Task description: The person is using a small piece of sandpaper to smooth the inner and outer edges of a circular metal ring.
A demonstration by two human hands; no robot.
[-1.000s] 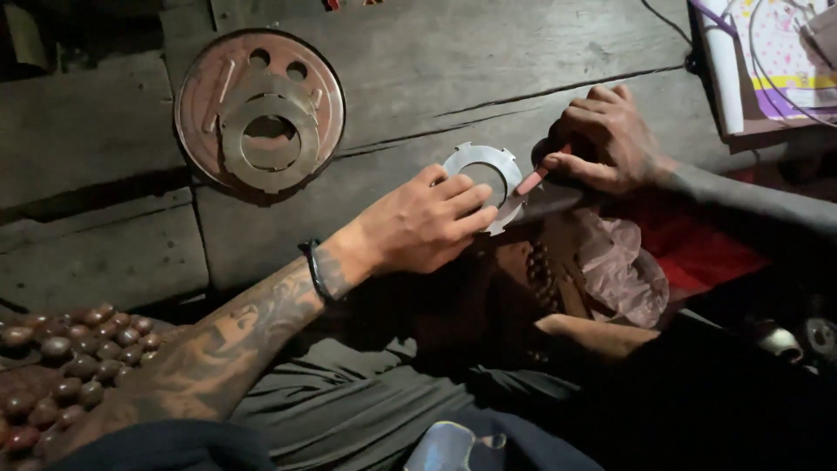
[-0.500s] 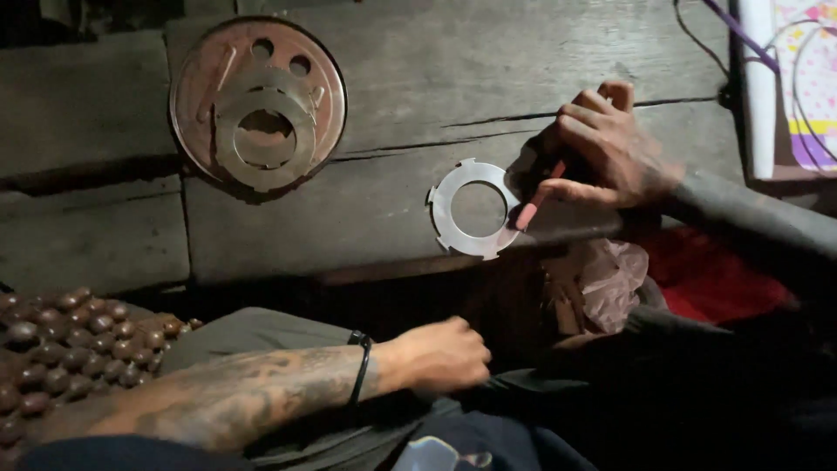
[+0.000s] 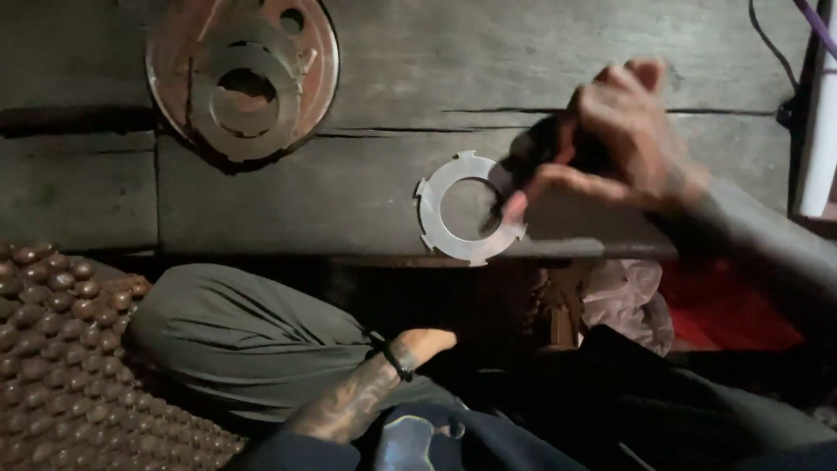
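A: What is being worked on?
B: A flat, pale metal ring plate (image 3: 471, 208) with small tabs around its outer edge and a wide round hole.
A: Where is it?
B: Lying flat near the front edge of a dark wooden bench (image 3: 349, 192).

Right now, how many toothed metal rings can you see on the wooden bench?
2. One toothed ring lies flat near the bench's front edge, by the right hand. Another ring sits on the round plate at upper left; more may be stacked beneath it.
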